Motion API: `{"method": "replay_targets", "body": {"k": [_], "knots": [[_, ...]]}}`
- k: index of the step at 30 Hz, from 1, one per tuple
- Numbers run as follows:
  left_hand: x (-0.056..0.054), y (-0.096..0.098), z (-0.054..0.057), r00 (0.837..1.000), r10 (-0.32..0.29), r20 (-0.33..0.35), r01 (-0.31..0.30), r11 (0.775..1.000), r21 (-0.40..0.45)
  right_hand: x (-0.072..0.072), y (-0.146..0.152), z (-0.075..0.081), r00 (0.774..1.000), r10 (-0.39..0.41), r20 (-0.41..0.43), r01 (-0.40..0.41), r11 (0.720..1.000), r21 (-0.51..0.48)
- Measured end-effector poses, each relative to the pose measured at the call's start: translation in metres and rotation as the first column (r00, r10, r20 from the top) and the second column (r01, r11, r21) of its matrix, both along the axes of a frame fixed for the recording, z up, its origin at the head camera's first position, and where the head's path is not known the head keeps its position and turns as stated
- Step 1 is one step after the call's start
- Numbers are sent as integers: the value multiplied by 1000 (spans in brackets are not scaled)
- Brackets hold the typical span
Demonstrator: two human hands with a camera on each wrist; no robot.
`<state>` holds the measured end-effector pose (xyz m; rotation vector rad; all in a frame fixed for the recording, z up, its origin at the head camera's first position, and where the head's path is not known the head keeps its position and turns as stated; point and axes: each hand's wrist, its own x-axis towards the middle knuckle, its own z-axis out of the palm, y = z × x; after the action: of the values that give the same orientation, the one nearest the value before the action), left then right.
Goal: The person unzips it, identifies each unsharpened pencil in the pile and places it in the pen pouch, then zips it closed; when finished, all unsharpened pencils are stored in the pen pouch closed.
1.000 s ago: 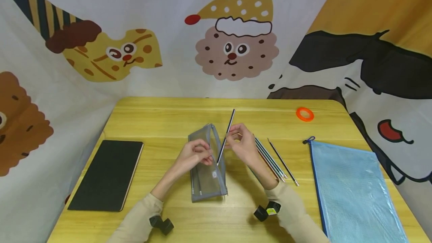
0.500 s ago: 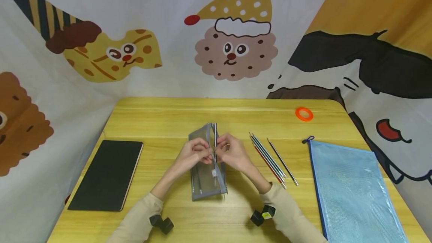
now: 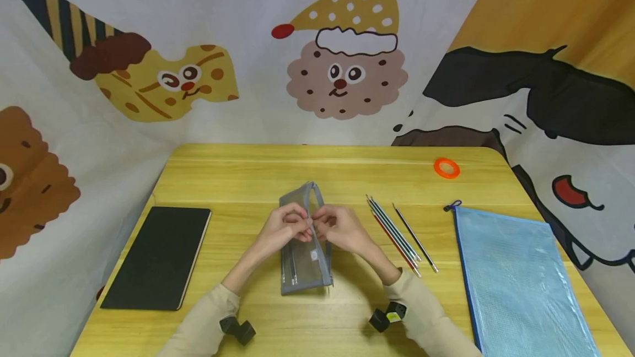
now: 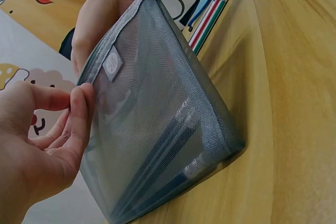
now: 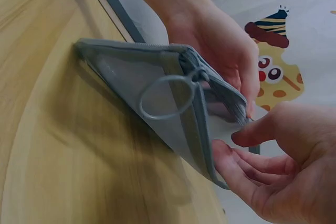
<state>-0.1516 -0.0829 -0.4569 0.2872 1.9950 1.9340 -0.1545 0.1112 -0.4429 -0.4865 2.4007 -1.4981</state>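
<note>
A grey mesh pencil case (image 3: pixel 302 266) stands on the table with its zip mouth spread. My left hand (image 3: pixel 283 227) pinches the near rim of that mouth between thumb and fingers. Through the mesh in the left wrist view, several dark pencils (image 4: pixel 163 156) lie along the bottom. My right hand (image 3: pixel 343 229) is at the mouth, its fingertips (image 5: pixel 223 153) reaching just inside the rim. Thumb and forefinger are slightly apart there, with no pencil showing between them. A ring pull (image 5: pixel 167 97) hangs from the end of the zip.
Several pencils (image 3: pixel 397 233) lie bunched right of the case, with one dark pencil (image 3: pixel 414 237) apart. A blue zip folder (image 3: pixel 521 280) covers the right side. A black notebook (image 3: pixel 156 258) lies left; an orange tape roll (image 3: pixel 447 168) sits at the back right.
My right hand brought a dark pencil left to the case and lowered it through the mouth; it is out of sight in the head view. My left hand kept its grip on the rim.
</note>
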Motion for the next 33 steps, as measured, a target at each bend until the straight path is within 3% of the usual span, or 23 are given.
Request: {"method": "replay_targets", "body": {"k": [8, 17, 25, 29, 33], "knots": [[1, -1, 1, 1000, 3, -17, -3, 1000, -21, -2, 14, 6, 996, -59, -68, 60, 998, 13], [3, -2, 0, 1000, 7, -18, -7, 999, -31, 2, 42, 10, 977, -158, -144, 174, 978, 112], [6, -5, 1, 1000, 8, -11, -9, 1000, -30, 3, 66, 5, 961, -232, -149, 251, 960, 127], [7, -7, 2, 1000, 13, -14, -14, 999, -33, 3, 74, 0, 954, -236, -185, 266, 951, 157], [8, -7, 5, 1000, 16, -15, -16, 999, -34, 5, 78, -7, 961, -214, -176, 244, 954, 172]]}}
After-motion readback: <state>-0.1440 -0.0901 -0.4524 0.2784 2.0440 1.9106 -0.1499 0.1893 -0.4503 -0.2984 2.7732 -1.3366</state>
